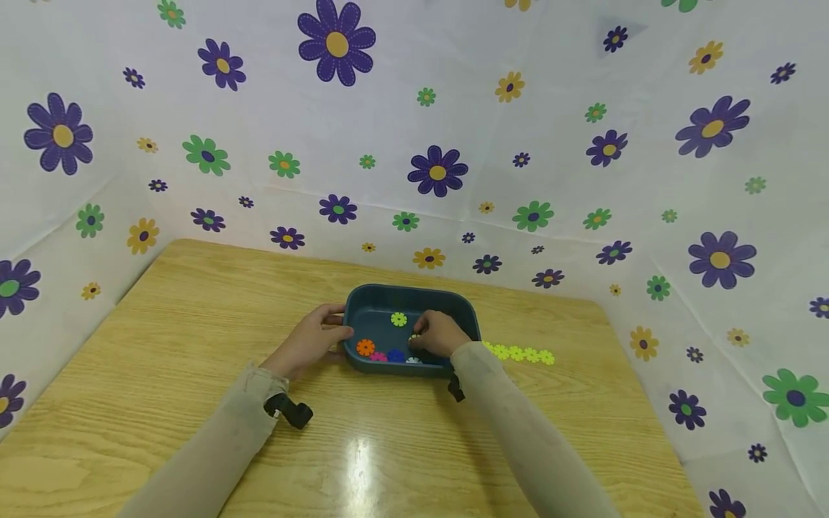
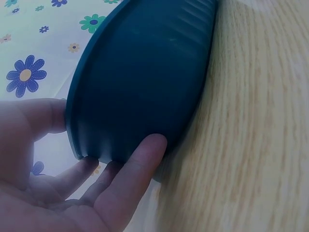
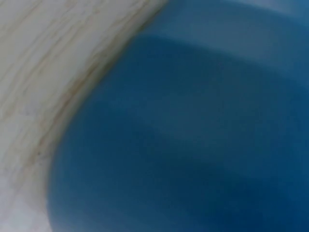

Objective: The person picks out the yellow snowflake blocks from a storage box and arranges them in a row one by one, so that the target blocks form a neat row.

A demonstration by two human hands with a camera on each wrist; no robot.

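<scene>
A dark blue-green plastic tray (image 1: pixel 414 289) sits on the table. My left hand (image 1: pixel 312 338) grips its left end, thumb at the rim; in the left wrist view the fingers of the left hand (image 2: pixel 91 188) lie along the outside wall of the tray (image 2: pixel 130 87). Inside, my right hand (image 1: pixel 440 334) pinches a small yellow flower-shaped disc (image 1: pixel 414 337), mostly hidden by the fingers. Near it lie a yellow-green disc (image 1: pixel 398 319), an orange one (image 1: pixel 365 348), a pink one (image 1: pixel 378 357), a blue one (image 1: pixel 396 356) and a white one (image 1: pixel 412 360). Only the tray's outer wall (image 3: pixel 183 125) shows, blurred, in the right wrist view.
To the right of the tray, a row of several yellow discs (image 1: pixel 516 354) lies on the wooden table (image 1: pixel 259 460), its left end hidden by the tray and arm. A flower-printed white cloth (image 1: pixel 382 129) stands behind the table and along both sides.
</scene>
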